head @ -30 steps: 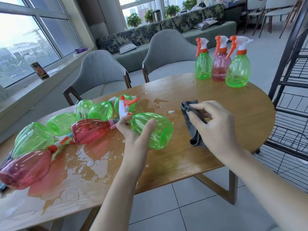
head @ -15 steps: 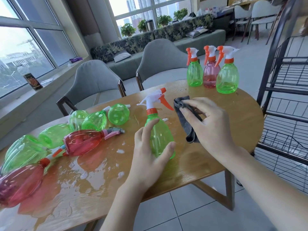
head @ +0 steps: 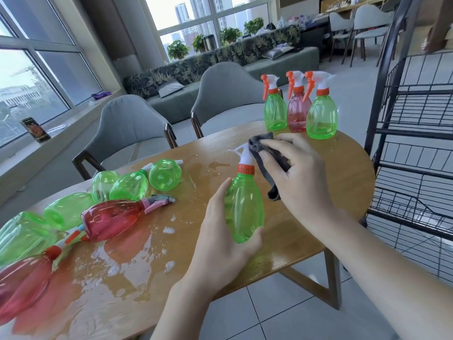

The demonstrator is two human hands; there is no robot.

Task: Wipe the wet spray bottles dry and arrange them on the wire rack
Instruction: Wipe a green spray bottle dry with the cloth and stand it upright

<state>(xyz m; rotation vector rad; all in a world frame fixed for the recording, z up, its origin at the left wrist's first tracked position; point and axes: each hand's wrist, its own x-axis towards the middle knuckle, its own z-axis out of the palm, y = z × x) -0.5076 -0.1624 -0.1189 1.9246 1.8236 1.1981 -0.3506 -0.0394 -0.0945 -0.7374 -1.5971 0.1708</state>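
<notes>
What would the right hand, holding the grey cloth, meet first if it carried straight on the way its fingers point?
Probably the white spray head of the green bottle that the left hand holds upright. The right hand points left with the grey cloth right beside that head; depth is uncertain.

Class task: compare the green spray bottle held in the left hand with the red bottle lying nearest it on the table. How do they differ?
Colour: the held green bottle is green; the lying red bottle is red.
Pose: the green one is upright, gripped by the left hand; the red one lies on its side, untouched.
Nozzle: the green one's is white above an orange collar; the red one's looks pink and grey.
Both are translucent plastic, similarly shaped.
</notes>
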